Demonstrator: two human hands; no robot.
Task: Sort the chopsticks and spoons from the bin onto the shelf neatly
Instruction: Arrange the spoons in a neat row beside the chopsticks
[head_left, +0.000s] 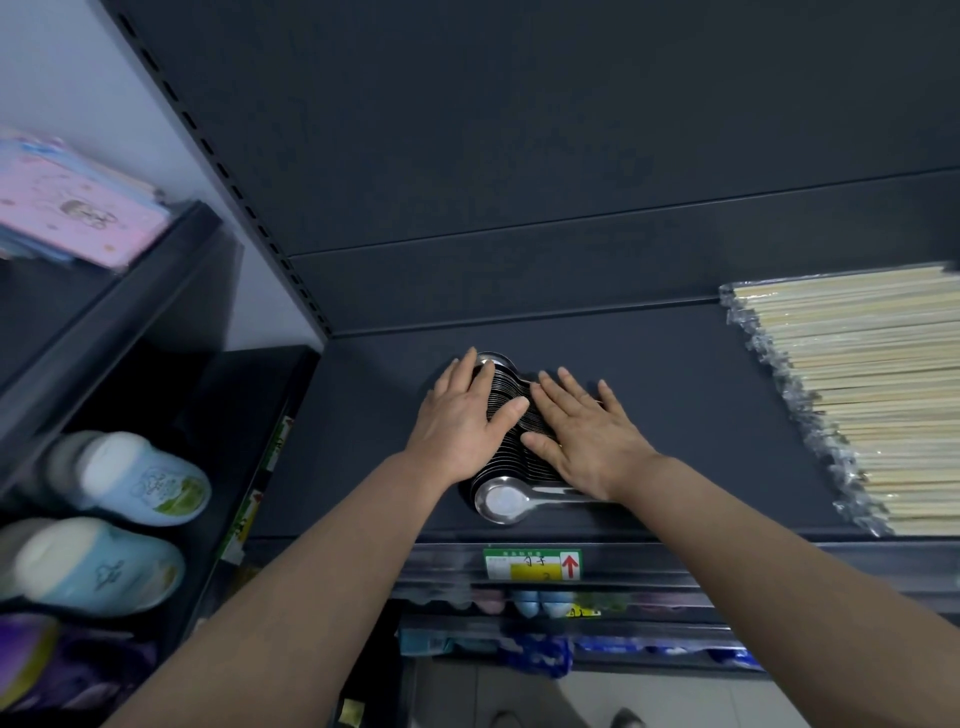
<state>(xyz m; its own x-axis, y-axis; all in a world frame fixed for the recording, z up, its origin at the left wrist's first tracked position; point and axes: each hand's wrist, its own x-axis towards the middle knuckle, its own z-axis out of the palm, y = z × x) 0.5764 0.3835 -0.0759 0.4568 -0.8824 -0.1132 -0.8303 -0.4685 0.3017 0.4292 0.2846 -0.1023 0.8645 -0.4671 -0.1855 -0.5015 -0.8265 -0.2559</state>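
Spoons (506, 431) lie in an overlapped row mid-shelf (675, 415). Left hand (460, 421) and right hand (584, 439) press flat, fingers straight, gripping nothing. Step: squaring the row. Chopsticks (862, 395) already stacked at right (wrapped). Next, likely: nudge stray ends flush.

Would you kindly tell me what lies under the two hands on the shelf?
A row of overlapping metal spoons on the shelf. The left hand covers part of the bowls, the right hand the handles; their number cannot be told.
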